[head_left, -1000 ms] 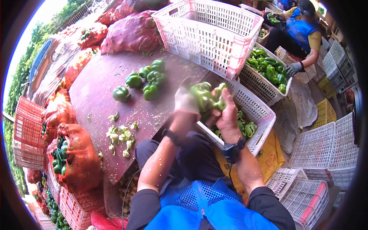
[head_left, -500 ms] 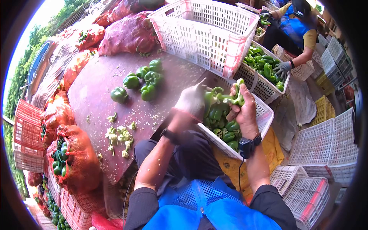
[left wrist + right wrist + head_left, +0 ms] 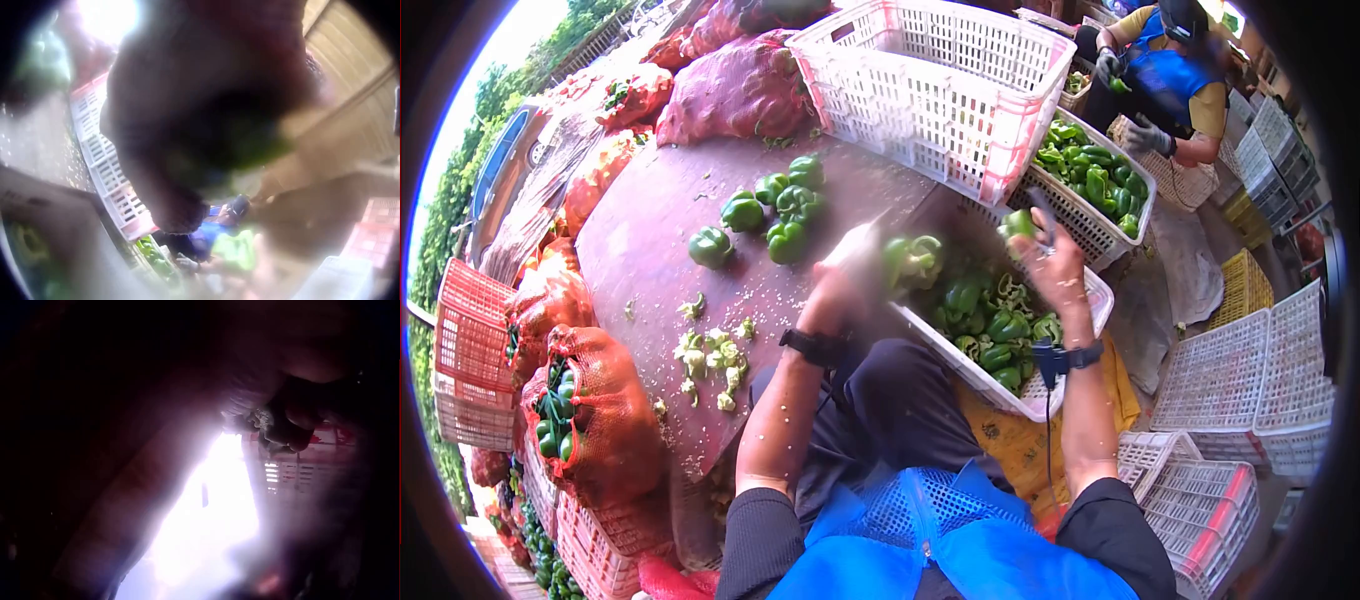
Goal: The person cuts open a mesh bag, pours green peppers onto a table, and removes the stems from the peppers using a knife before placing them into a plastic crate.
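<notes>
In the head view my left hand [image 3: 848, 268], gloved in white and motion-blurred, holds a green bell pepper [image 3: 913, 262] with its pale inside turned outward. My right hand [image 3: 1060, 268], bare, pinches a small green pepper piece [image 3: 1017, 228], and a thin grey blurred shape stands beside its fingers. The two hands are apart on either side of a white crate [image 3: 1099, 305] with cut peppers [image 3: 1005, 327] in it. In the left wrist view the dark left hand [image 3: 206, 75] covers most of a green blur. The right wrist view is very dark, with a pepper part [image 3: 284, 431] at the fingers.
Several whole peppers [image 3: 743, 212] and pale cores [image 3: 722, 352] lie on the seed-strewn table [image 3: 650, 230]. A tall white crate [image 3: 940, 110] stands at its far edge. Net sacks [image 3: 605, 410] line the left. Another person [image 3: 1175, 80] sits by a second pepper crate [image 3: 1090, 235].
My hands have parted: the left has moved left with the pepper, the right slightly to the right with a piece. The cut peppers below show more. The other person has raised both hands from their crate.
</notes>
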`<action>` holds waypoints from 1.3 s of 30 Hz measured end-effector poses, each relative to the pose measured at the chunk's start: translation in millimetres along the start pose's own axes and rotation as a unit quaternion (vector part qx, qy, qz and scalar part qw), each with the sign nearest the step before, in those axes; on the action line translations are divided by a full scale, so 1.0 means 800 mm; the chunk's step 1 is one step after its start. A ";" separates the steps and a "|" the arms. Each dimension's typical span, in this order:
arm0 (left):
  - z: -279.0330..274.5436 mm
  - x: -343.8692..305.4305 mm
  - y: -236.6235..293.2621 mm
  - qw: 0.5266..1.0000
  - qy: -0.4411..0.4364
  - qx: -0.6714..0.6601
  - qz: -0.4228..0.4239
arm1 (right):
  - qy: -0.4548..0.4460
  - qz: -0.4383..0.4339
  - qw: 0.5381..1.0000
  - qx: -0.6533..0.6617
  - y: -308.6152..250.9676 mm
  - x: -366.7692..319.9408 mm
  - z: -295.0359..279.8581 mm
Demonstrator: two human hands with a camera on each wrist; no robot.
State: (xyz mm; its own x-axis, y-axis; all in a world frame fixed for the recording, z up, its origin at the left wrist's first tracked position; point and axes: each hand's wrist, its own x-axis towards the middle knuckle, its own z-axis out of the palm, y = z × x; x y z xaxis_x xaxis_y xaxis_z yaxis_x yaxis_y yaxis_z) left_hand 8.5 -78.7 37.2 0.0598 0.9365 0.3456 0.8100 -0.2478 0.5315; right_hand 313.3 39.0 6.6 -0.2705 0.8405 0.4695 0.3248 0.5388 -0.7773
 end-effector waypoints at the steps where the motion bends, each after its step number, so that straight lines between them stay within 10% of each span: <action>1: 0.010 0.001 -0.009 1.000 0.001 -0.002 0.001 | 0.019 -0.136 0.972 -0.189 -0.035 -0.001 0.005; 3: 0.026 0.002 -0.017 0.980 -0.027 0.162 0.110 | -0.083 -0.050 0.995 0.030 -0.083 -0.011 0.021; 6: 0.046 0.004 -0.006 0.987 -0.056 0.072 0.130 | -0.157 -0.191 0.969 -0.005 -0.101 -0.016 0.061; 10: 0.053 0.006 -0.009 0.995 -0.035 0.018 0.090 | -0.193 -0.140 0.971 -0.015 -0.097 -0.019 0.083; 12: 0.048 0.009 0.008 0.997 -0.016 0.019 0.073 | -0.145 -0.156 0.977 -0.019 -0.090 -0.022 0.092; 14: 0.031 0.021 0.046 0.992 -0.027 -0.018 -0.118 | -0.088 -0.137 0.987 -0.014 -0.086 -0.024 0.103; 22: 0.024 0.055 0.071 0.956 -0.172 0.222 -0.086 | 0.063 -0.061 0.996 0.006 -0.085 -0.018 0.132; 25: 0.017 0.053 0.080 0.927 -0.226 0.287 -0.086 | 0.149 0.014 0.988 -0.032 -0.065 -0.007 0.132; 27: 0.021 0.043 0.062 0.952 -0.161 0.235 -0.109 | 0.070 0.223 0.964 0.126 -0.056 0.009 0.107; 31: 0.128 0.062 -0.035 0.969 -0.124 -0.001 -0.213 | 0.102 0.007 0.995 0.015 -0.008 0.010 0.080; 34: 0.054 0.068 0.059 0.966 -0.037 -0.101 -0.237 | 0.003 -0.024 1.000 -0.008 -0.072 0.003 0.068; 37: 0.072 0.062 0.012 0.991 -0.008 0.135 0.012 | -0.071 -0.135 0.988 -0.001 -0.094 0.003 0.102; 39: -0.014 0.061 0.065 0.945 -0.225 0.229 -0.064 | -0.144 -0.206 0.967 0.029 -0.110 0.011 0.133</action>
State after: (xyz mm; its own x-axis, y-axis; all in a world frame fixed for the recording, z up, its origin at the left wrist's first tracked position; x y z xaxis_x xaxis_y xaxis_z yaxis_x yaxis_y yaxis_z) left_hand 47.2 -49.0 90.6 0.1034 0.9878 -0.1166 0.9886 -0.0892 0.1209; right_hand 186.1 -7.5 34.6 -0.6104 0.4989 0.6153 0.0863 0.8140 -0.5745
